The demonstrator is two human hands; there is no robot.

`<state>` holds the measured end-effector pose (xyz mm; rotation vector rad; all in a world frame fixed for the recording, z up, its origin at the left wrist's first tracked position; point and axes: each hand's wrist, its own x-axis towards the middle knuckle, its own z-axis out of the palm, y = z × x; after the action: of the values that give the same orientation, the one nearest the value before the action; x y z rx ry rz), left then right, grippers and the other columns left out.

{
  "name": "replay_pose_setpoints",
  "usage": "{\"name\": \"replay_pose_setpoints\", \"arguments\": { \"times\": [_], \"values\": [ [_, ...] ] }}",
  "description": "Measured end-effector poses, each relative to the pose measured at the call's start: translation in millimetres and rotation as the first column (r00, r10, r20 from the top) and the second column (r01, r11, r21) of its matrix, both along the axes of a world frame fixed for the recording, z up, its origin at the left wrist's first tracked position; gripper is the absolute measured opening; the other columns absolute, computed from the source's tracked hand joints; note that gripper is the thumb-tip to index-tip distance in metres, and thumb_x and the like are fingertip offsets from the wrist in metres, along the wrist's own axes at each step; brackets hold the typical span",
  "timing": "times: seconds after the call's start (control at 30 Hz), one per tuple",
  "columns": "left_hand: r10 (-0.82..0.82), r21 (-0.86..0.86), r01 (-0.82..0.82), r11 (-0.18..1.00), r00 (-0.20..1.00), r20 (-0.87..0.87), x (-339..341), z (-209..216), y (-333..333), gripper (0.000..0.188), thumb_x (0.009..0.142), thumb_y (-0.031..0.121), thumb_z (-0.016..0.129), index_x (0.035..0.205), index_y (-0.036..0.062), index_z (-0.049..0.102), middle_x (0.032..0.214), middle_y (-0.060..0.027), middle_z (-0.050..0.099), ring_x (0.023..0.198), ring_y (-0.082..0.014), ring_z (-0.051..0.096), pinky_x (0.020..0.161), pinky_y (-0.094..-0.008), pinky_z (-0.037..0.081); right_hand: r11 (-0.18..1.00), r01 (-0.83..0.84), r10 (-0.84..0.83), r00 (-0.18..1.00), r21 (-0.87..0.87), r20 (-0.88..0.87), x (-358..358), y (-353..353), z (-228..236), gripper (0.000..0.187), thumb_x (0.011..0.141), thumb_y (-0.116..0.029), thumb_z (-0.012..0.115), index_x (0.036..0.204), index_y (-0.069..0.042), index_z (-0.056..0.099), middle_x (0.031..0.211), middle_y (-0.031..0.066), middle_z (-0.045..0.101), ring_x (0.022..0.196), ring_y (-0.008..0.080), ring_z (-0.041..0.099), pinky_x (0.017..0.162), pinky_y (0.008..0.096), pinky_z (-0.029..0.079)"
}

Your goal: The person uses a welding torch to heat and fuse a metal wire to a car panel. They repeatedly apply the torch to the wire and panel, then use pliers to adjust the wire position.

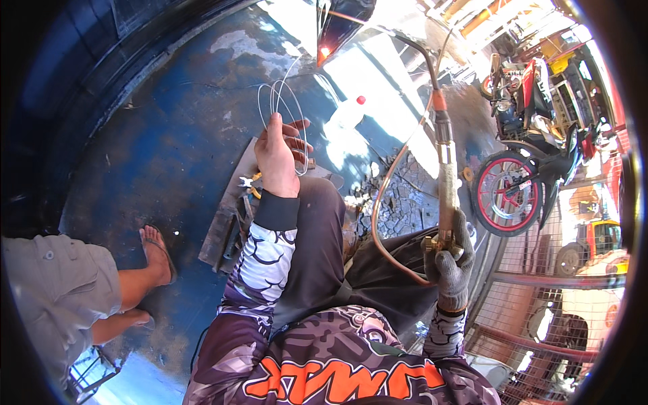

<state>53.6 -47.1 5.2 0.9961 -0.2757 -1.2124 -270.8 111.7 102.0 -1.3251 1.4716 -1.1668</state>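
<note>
A loose coil of thin silvery wire point(262, 101) is pinched in my bare left hand point(278, 152), its fingers partly curled. The wire's upper end runs toward a dark metal piece point(341, 30) with a glowing orange spot point(325, 51) at its lower edge. In a grey knitted glove, my right hand point(451, 260) wraps round the lower handle of a gas torch point(445, 175). Its dark bent neck reaches up and left toward the metal piece; glare there hides the tip. A brownish hose point(376, 226) loops left of the torch.
Below my left hand, yellow-handled pliers point(251, 183) lie on a metal plate point(214, 236). A clear bottle with a red cap point(360, 100) is ahead. A person in khaki shorts point(67, 277) stands left. A motorcycle point(509, 189) and wire mesh fence point(533, 304) are right.
</note>
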Motion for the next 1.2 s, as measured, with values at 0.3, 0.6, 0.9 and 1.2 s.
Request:
{"name": "replay_pose_setpoints", "arguments": {
  "times": [0.3, 0.6, 0.9, 1.2],
  "values": [
    [0.013, -0.072, 0.004, 0.997, 0.974, 0.224, -4.5, 3.3, 3.5, 0.033, 0.107, 0.035, 0.057, 0.098, 0.0040, 0.061, 0.096, -0.0142, 0.076, 0.055, -0.0139, 0.065, 0.043, -0.0250, 0.045, 0.982, 0.122, -0.050, 0.907, -0.147, 0.419, -42.1, 13.7, -32.6, 0.094, 0.095, -0.032, 0.077, 0.168, -0.014, 0.021, 0.106, 0.0172, 0.066, 0.067, 0.0107, 0.057, 0.050, 0.0223, 0.045],
    [-0.052, 0.091, -0.203, 0.975, 0.192, 0.980, 58.5, -105.9, 43.4, 0.030, 0.098, 0.035, 0.070, 0.102, 0.0055, 0.066, 0.085, -0.0093, 0.069, 0.069, -0.0199, 0.068, 0.064, -0.0362, 0.053, 0.951, 0.107, 0.172, 0.595, -0.290, 0.785, -127.0, -2.6, -57.5, 0.068, 0.108, -0.029, 0.058, 0.166, -0.020, 0.025, 0.120, 0.0211, 0.067, 0.062, 0.0085, 0.048, 0.043, 0.0219, 0.037],
    [-0.545, 0.528, 0.146, 0.837, 0.120, 0.830, -15.6, -297.0, 151.2, 0.035, 0.087, 0.030, 0.077, 0.114, 0.0104, 0.067, 0.118, -0.0133, 0.057, 0.113, -0.0330, 0.061, 0.090, -0.0471, 0.049, 0.966, 0.126, 0.115, 0.574, -0.227, 0.810, -151.1, -12.9, -46.4, 0.049, 0.103, -0.024, 0.062, 0.137, 0.007, 0.046, 0.093, 0.0118, 0.056, 0.053, 0.0090, 0.044, 0.044, 0.0217, 0.039],
    [-0.503, 0.516, 0.036, 0.856, -0.172, 0.847, -34.9, -335.5, 118.2, 0.041, 0.084, 0.032, 0.080, 0.120, 0.0168, 0.066, 0.132, -0.0118, 0.053, 0.119, -0.0363, 0.056, 0.095, -0.0506, 0.047, 0.985, -0.040, 0.162, 0.563, -0.169, 0.810, -152.4, -28.8, -45.8, 0.050, 0.101, -0.026, 0.063, 0.132, 0.010, 0.047, 0.086, 0.0098, 0.050, 0.051, 0.0126, 0.043, 0.048, 0.0261, 0.039]
  ]
}}
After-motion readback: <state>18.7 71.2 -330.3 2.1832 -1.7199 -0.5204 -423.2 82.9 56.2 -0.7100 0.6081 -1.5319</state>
